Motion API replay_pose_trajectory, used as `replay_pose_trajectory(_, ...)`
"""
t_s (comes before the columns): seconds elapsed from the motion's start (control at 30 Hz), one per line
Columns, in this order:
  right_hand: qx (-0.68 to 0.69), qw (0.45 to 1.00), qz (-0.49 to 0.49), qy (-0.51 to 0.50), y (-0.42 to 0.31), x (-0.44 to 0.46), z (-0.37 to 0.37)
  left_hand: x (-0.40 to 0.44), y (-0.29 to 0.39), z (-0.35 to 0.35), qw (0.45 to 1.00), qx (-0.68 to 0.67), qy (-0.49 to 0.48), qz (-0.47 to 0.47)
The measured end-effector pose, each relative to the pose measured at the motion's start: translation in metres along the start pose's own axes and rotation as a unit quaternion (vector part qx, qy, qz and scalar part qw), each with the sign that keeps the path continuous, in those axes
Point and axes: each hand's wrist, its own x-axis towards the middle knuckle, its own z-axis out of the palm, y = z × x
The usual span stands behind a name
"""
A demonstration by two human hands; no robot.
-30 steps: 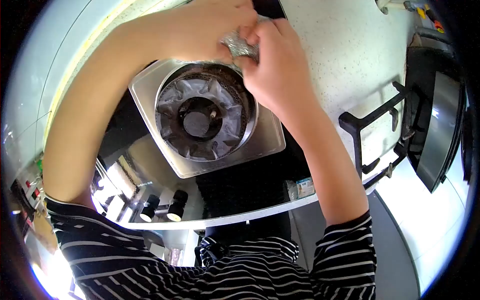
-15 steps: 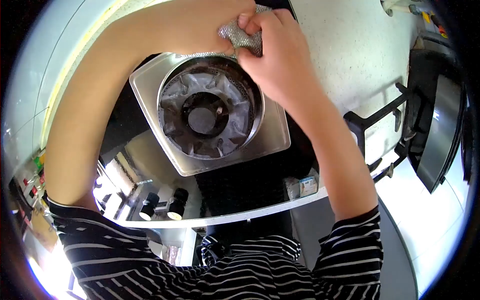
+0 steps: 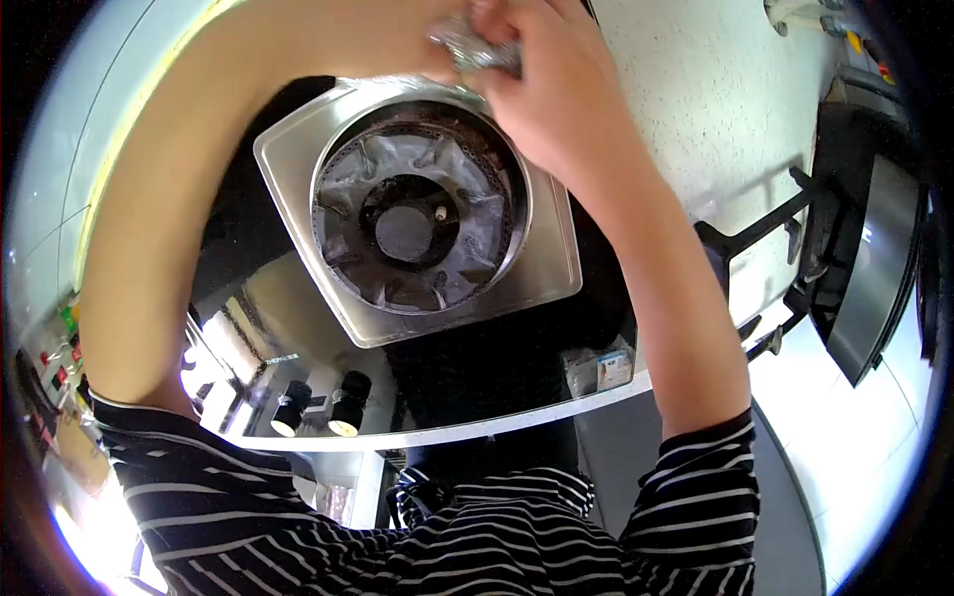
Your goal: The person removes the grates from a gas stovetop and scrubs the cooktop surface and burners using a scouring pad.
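A silvery, crinkled cloth [image 3: 471, 50] is bunched between my two hands at the top of the view, above the far edge of the burner. My left hand [image 3: 422, 38] comes in from the left, its fingers closed on the cloth and partly cut off by the frame. From the right, my right hand [image 3: 545, 74] pinches the same cloth. Both hands are a little blurred. Below them lies the round burner [image 3: 417, 214], set in a square metal drip tray [image 3: 373, 331] on the black glass hob [image 3: 477, 382].
A black pan support [image 3: 755, 233] lies on the speckled white counter [image 3: 696, 89] at the right. Beyond it is a dark metal-fronted object [image 3: 874, 268]. Two black knobs [image 3: 348, 402] sit near the hob's front left, and a small label [image 3: 613, 369] near its front right.
Both hands and the cloth have moved slightly up in the view, away from the burner. The cloth stays gripped between them and has shifted its folds.
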Motion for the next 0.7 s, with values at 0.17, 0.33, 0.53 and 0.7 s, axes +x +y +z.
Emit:
replay_pose_trajectory(0.17,0.061,0.996,0.024,-0.053,0.002,0.012,-0.009,-0.006,-0.006,0.007,0.997,0.004,0.063,-0.042)
replay_pose_trajectory(0.33,0.060,0.998,0.018,-0.011,0.013,-0.038,-0.029,0.008,0.015,0.037,0.995,0.018,0.088,0.051)
replay_pose_trajectory(0.53,-0.009,0.998,0.006,0.065,0.015,-0.007,-0.010,0.002,-0.003,0.012,0.984,0.023,0.164,0.059)
replay_pose_trajectory(0.7,0.016,0.999,0.000,0.041,0.016,0.016,-0.009,0.000,-0.016,0.030,0.966,0.027,0.256,0.027)
